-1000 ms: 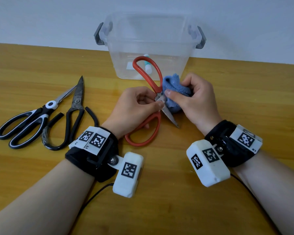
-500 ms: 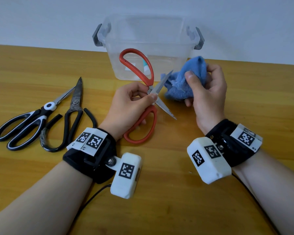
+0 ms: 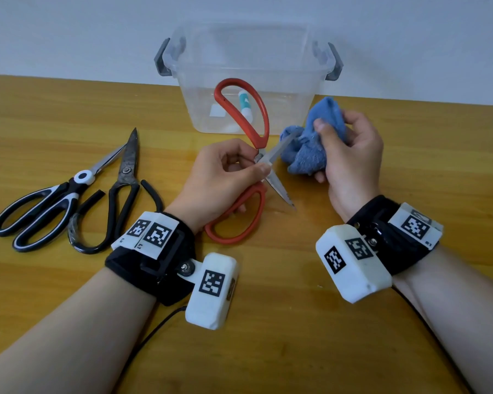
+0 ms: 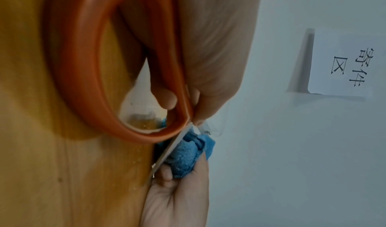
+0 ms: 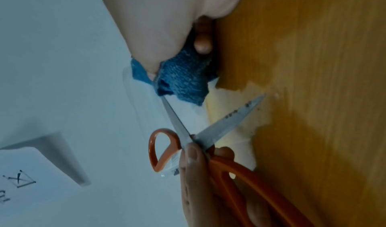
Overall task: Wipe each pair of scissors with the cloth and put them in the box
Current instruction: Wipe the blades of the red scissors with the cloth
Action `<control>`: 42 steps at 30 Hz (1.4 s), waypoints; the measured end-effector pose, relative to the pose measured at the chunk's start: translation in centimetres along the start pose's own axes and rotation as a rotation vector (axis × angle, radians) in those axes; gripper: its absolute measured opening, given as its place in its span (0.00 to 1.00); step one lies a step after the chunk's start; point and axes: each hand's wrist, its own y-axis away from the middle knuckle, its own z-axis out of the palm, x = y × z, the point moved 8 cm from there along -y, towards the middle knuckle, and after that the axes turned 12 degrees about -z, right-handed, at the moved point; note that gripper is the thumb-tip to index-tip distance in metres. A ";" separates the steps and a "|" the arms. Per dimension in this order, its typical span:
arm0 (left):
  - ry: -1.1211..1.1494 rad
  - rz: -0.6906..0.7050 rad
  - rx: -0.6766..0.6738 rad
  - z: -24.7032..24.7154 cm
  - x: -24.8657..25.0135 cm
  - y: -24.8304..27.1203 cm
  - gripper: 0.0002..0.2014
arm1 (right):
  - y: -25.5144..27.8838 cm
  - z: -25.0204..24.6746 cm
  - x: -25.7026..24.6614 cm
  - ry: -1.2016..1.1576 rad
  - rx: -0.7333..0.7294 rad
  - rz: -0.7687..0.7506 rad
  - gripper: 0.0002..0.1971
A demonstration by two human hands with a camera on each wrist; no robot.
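My left hand (image 3: 225,172) gripped the red scissors (image 3: 241,118) at the pivot, blades apart, while my right hand (image 3: 350,155) clutched the blue cloth (image 3: 305,155) around one blade tip. The clear box (image 3: 248,66) stood at twelve o'clock on the wooden bench (image 3: 353,351) against a pale wall, where a paper sign (image 4: 344,65) read "寄件区".

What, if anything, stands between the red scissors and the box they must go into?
Nothing visible does. The left hand holds the red scissors just in front of the box, whose top is open; a small tube lies inside.
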 end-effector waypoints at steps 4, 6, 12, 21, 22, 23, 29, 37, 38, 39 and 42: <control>-0.007 0.008 0.080 -0.7 -0.1 -0.3 0.06 | 0.4 1.0 -1.0 -0.103 -0.115 -0.048 0.05; -0.021 0.006 0.073 -0.7 -0.2 -0.5 0.05 | 1.5 3.1 -2.0 -0.057 -0.363 -0.154 0.08; -0.052 0.012 -0.022 0.2 0.0 0.0 0.05 | 0.6 1.8 -0.9 0.036 -0.212 -0.109 0.06; -0.047 0.019 0.063 -0.4 0.1 -0.3 0.04 | 1.4 3.1 -1.7 -0.044 -0.362 -0.149 0.07; -0.051 0.024 0.044 -0.3 0.1 -0.2 0.03 | 1.8 3.5 -1.8 -0.007 -0.421 -0.172 0.10; -0.049 0.027 0.016 -0.1 0.2 -0.2 0.03 | 1.8 3.6 -1.7 0.026 -0.443 -0.180 0.13; -0.001 0.038 -0.037 0.2 0.6 0.3 0.06 | -0.2 -0.1 -0.5 0.014 -0.032 -0.112 0.05; -0.040 0.028 0.018 -0.2 0.3 -0.1 0.03 | 1.7 3.8 -1.5 0.031 -0.492 -0.220 0.12; -0.043 0.027 0.001 0.0 0.3 0.0 0.02 | 1.9 4.0 -1.5 0.059 -0.519 -0.218 0.12; -0.042 0.026 -0.014 0.2 0.4 0.1 0.02 | 1.6 3.8 -1.4 0.065 -0.485 -0.201 0.12; -0.029 0.028 -0.029 0.3 0.6 0.3 0.04 | 0.4 1.7 -0.7 0.048 -0.221 -0.129 0.08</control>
